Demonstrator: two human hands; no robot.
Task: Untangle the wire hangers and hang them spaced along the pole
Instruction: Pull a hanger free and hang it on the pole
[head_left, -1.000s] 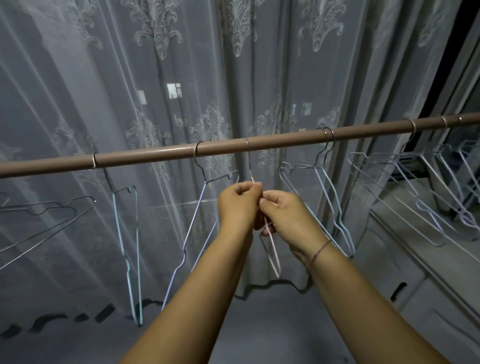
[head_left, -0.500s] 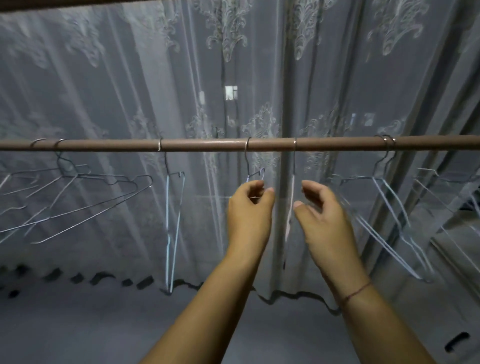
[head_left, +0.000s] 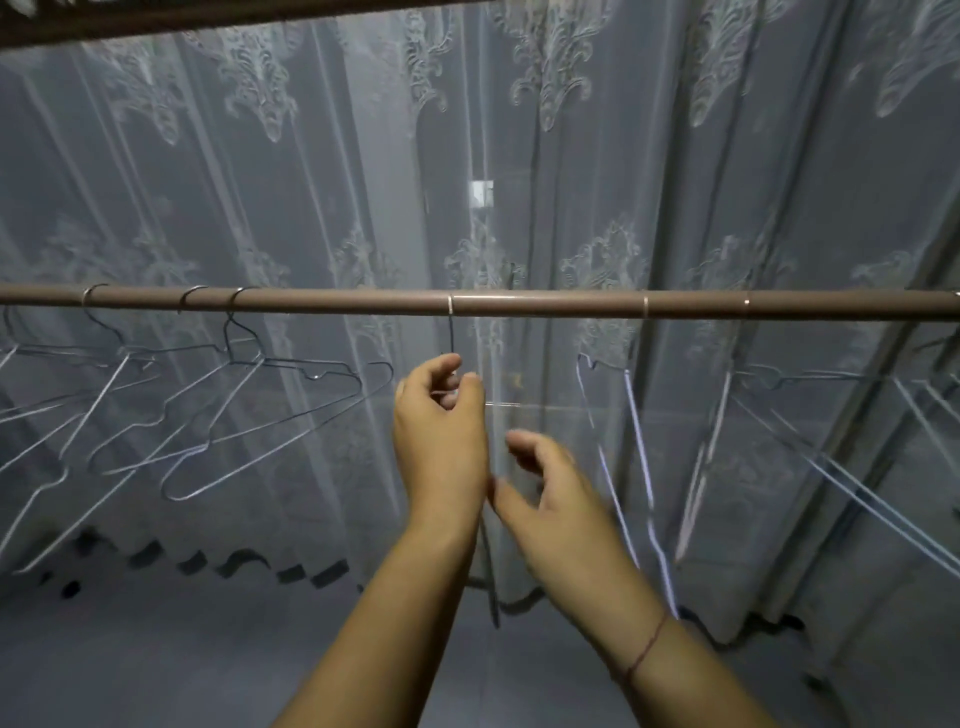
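**Head view.** Since the earlier frame the left hand (head_left: 441, 441) and right hand (head_left: 556, 499) have both shifted left along the pole (head_left: 545, 303) to the next hanger (head_left: 451, 332), and the right hand has dropped lower.

- **Hold:** The left hand pinches this hanger's neck just under its hook, probably to steady it or slide it to its spacing. The right hand, blurred, holds nothing; its fingers are loosely spread near the hanger's lower wire.
- **Count:** There are six hooks on the pole: three close together at left, one in the middle, two spaced at right. A seventh at the right edge is unclear.
- **Placing:** The left hangers (head_left: 244, 364) cross one another's frames and look still tangled. The right hangers (head_left: 636, 421) hang apart.
- **Behind:** curtain (head_left: 571, 156).
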